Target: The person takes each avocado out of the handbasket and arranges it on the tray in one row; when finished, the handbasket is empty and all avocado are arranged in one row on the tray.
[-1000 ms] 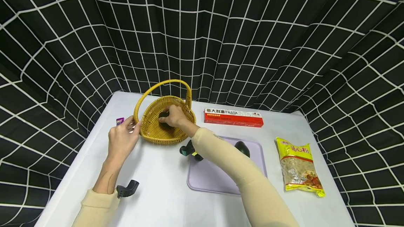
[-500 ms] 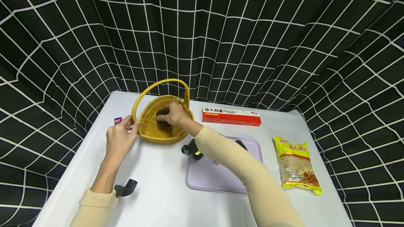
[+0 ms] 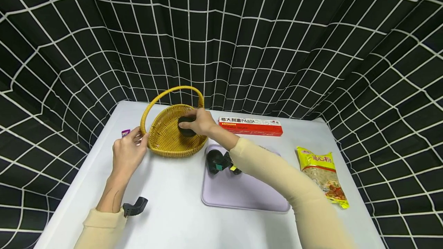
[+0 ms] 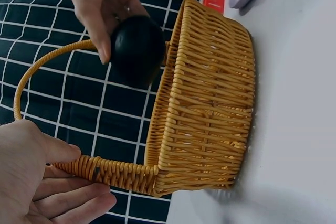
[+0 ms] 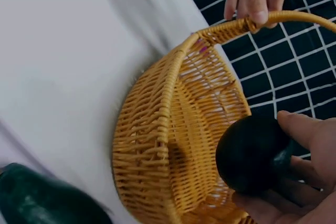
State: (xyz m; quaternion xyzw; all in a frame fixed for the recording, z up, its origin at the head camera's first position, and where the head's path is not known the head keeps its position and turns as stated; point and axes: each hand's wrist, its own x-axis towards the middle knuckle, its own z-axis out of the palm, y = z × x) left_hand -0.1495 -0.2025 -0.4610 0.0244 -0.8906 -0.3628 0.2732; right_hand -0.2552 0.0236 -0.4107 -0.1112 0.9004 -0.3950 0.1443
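My left hand (image 3: 129, 152) grips the base of the handle of a yellow wicker basket (image 3: 169, 153), thumb on one side and fingers on the other. My right hand (image 3: 202, 122) holds a dark, rounded avocado (image 5: 252, 153) between thumb and fingers. In the left wrist view this avocado (image 4: 137, 51) is outside the basket's mouth, just above the rim. A second dark avocado (image 3: 214, 160) lies on a pale purple tray (image 3: 238, 200), partly behind the right wrist's camera. Part of the basket's inside is hidden by the right hand.
A red and white pasta box (image 3: 250, 127) lies behind the tray. To the right is a yellow bag of noodles (image 3: 323, 174). A small purple packet (image 3: 125, 132) sits left of the basket. Black gridded cloth (image 3: 221, 49) surrounds the white table (image 3: 169, 203). The right sleeve covers part of the tray.
My right hand has risen from inside the basket and shifted right, carrying the avocado. The left hand keeps its hold on the handle. The tray's left avocado is now uncovered; the right one is hidden.
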